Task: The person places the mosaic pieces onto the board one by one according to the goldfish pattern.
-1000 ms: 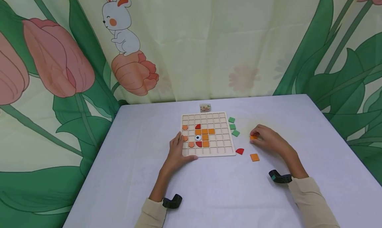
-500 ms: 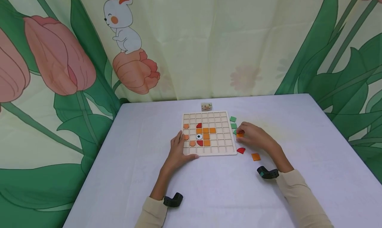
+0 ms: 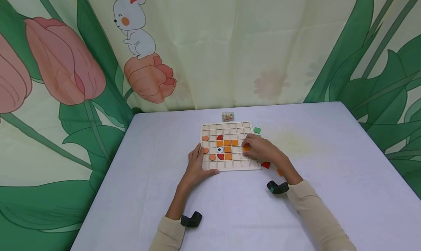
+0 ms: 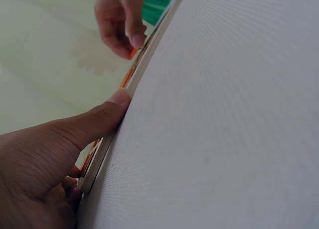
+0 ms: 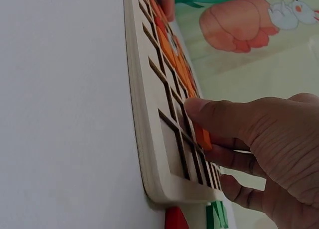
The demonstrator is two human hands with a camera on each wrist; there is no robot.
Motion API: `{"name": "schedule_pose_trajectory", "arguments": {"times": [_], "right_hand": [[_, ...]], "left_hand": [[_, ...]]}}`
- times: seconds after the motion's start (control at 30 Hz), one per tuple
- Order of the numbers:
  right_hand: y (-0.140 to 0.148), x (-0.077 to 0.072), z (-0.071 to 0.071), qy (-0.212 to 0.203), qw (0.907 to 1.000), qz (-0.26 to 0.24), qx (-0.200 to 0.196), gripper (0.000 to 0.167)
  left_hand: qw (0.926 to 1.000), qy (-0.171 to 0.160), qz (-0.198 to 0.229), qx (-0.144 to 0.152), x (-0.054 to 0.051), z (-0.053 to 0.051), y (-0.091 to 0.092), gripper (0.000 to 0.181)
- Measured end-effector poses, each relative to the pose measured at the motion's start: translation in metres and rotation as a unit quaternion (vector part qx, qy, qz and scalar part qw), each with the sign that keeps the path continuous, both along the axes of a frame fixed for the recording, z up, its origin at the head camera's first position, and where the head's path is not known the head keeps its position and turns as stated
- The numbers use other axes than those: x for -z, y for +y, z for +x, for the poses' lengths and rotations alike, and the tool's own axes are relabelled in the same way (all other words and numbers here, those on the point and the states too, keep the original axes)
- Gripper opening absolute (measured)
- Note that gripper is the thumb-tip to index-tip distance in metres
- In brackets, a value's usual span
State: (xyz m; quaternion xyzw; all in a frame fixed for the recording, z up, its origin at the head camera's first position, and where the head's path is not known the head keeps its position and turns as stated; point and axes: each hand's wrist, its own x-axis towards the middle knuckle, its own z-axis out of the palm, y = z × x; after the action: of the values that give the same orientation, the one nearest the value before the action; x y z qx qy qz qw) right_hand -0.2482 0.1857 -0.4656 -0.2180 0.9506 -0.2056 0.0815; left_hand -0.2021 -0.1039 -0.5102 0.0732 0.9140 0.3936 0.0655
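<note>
A wooden grid board (image 3: 243, 166) lies on the table, bearing orange squares (image 3: 227, 143), red quarter pieces (image 3: 220, 156), pale orange discs (image 3: 212, 157) and a white eye piece (image 3: 220, 149). My left hand (image 3: 194, 169) grips the board's near left corner, its thumb (image 4: 99, 120) along the front edge. Over the right part of the board, my right hand (image 3: 263, 148) pinches an orange square (image 3: 246, 148) between thumb and fingers; the right wrist view shows that square (image 5: 202, 135) close to the grid, though whether it touches is unclear.
A small patterned item (image 3: 227, 116) lies behind the board. Green pieces (image 3: 257, 130) are beside its right edge, partly covered by my right hand. A loose red piece (image 3: 266, 165) and an orange square (image 3: 280, 172) lie at the right, partly behind my right arm.
My right hand has moved left from the table at the right to above the board, carrying the orange square. My left hand has stayed at the board's corner.
</note>
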Motion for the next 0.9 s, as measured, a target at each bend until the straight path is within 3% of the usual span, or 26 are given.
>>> {"name": "schedule_pose_trajectory", "arguments": {"times": [0.37,0.7,0.9], "right_hand": [[-0.031,0.004,-0.009,0.027,0.9992,0.006,-0.03,0.03],[-0.036,0.007,-0.011,0.048,0.9982,-0.002,-0.036,0.027],[-0.035,0.009,-0.011,0.041,0.9985,-0.008,-0.034,0.03]], "left_hand": [[1.0,-0.004,0.001,0.0,-0.001,0.0,0.0,0.12],[1.0,0.0,-0.002,-0.002,0.0,-0.002,0.0,0.12],[0.9999,-0.008,-0.002,-0.006,0.0,-0.001,0.001,0.12]]}}
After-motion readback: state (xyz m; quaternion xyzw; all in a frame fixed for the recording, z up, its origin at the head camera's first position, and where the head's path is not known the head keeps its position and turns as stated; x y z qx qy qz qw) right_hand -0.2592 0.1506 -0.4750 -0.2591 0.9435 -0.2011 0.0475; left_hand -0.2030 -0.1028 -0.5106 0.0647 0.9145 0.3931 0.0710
